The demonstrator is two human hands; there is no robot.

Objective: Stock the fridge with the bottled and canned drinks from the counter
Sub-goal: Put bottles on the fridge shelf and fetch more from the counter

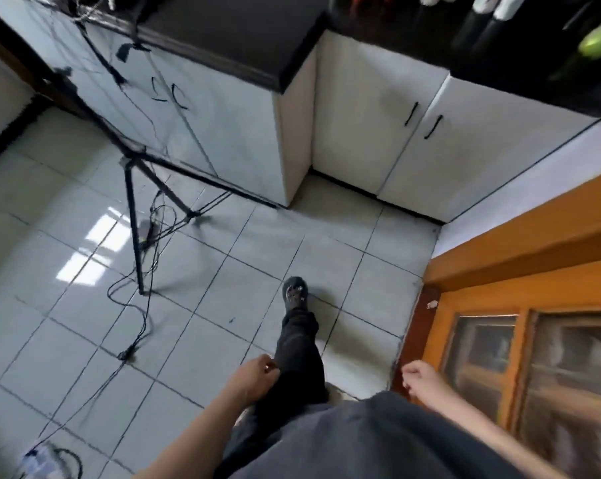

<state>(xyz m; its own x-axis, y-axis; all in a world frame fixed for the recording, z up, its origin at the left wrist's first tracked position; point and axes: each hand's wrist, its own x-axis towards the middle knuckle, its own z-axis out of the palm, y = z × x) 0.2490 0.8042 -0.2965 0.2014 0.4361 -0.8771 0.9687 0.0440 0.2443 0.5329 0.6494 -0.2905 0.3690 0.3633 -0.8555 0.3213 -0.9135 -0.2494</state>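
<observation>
Below, left hand (257, 375) and right hand (420, 377) are hanging loosely curled, holding nothing. Blurred bottles (480, 31) are standing at the black countertop's (396, 39) right end; a tripod (133, 209) is standing beside the white cabinets (361, 115).

Drinks stand clustered on the black counter (520, 88) at one o'clock, all blurred: dark bottles (479, 32), a lime-green bottle (600, 41) at their three o'clock, and red-tinted containers (359, 1) at their nine o'clock.
</observation>
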